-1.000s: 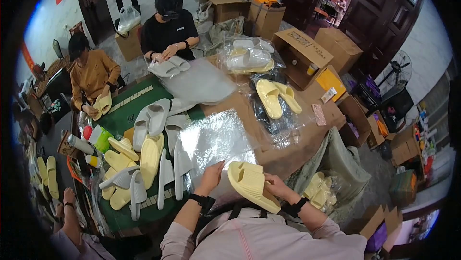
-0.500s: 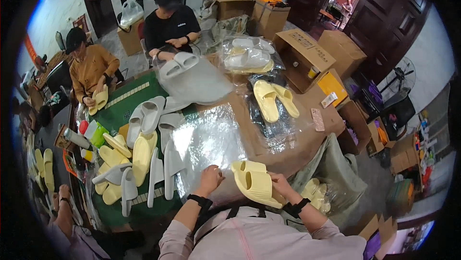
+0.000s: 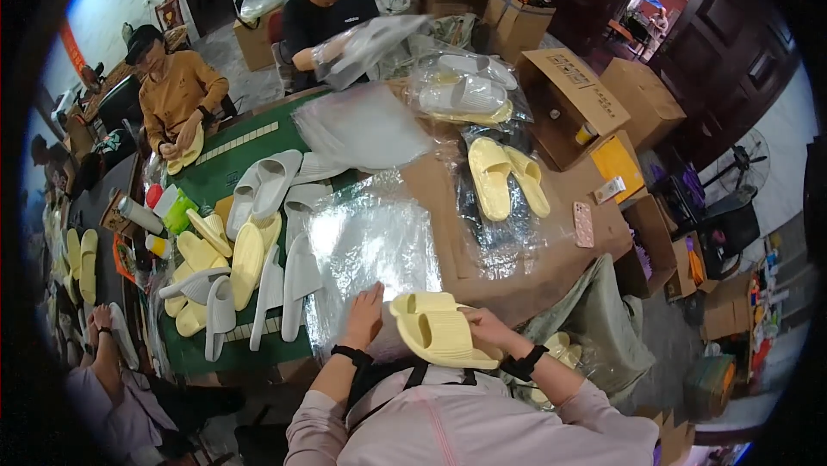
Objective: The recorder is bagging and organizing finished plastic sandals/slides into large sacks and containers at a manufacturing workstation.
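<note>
My right hand (image 3: 488, 334) grips a pair of pale yellow slippers (image 3: 444, 338), nested together, just above the table's near edge. Its fingers are partly hidden behind them. My left hand (image 3: 365, 318) is stretched out, holding nothing, over the near part of a stack of clear plastic bags (image 3: 372, 233). The slippers hang between my two hands. Left of the bags lie loose grey slippers (image 3: 299, 281) and yellow slippers (image 3: 250, 264) in a heap. Another yellow pair (image 3: 491, 180) rests on clear plastic toward the back right.
Across the table, a person in black (image 3: 332, 14) handles a bagged pair of slippers, blurred by motion. A person in a brown top (image 3: 177, 91) holds a yellow slipper. Bagged slippers (image 3: 469, 94), an open carton (image 3: 568, 113) and a pink phone (image 3: 583, 223) are at the right.
My left hand has uncurled its fingers and stretched forward over the bags. The yellow pair has shifted slightly left with my right hand. Across the table, the person in black has lifted the bagged grey slippers.
</note>
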Demonstrator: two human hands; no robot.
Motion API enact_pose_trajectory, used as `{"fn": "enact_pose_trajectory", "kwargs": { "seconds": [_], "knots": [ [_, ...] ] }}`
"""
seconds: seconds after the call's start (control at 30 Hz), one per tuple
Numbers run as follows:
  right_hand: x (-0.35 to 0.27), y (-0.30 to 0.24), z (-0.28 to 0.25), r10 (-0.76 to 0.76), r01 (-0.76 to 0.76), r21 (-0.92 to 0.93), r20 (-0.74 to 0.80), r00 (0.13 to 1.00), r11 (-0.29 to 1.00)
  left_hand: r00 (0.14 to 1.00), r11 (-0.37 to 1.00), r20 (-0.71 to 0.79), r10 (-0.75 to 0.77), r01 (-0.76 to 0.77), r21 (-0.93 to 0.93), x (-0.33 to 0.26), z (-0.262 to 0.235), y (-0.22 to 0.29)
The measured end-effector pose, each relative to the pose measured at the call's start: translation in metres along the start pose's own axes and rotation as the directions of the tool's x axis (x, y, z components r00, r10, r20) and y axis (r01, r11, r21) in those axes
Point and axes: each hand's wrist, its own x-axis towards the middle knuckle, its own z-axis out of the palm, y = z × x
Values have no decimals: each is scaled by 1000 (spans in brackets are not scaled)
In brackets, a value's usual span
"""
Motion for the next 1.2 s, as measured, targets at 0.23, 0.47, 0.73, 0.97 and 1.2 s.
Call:
{"fn": "enact_pose_trajectory", "kwargs": {
  "seconds": [0.23, 0.47, 0.73, 0.97, 1.2],
  "knots": [
    [22, 0, 6, -13, -12, 230, 110, 994, 973, 995, 986, -90, 53, -67, -155, 9, -26, 23],
    [45, 35, -7, -222, 114, -548, -134, 966, 829, 991, 980, -113, 69, -88, -179, 8, -64, 46],
    [70, 17, 35, -388, 56, -582, -466, 795, 812, 973, 974, -60, 221, -223, -30, 1, -97, 80],
    [109, 6, 78, -609, 151, -702, -466, 642, 696, 943, 944, 56, 329, -330, 10, -17, -120, 89],
    [159, 24, 76, -707, 173, -889, -206, 676, 425, 867, 758, 148, 476, -319, -569, -39, -127, 81]
  ]
}}
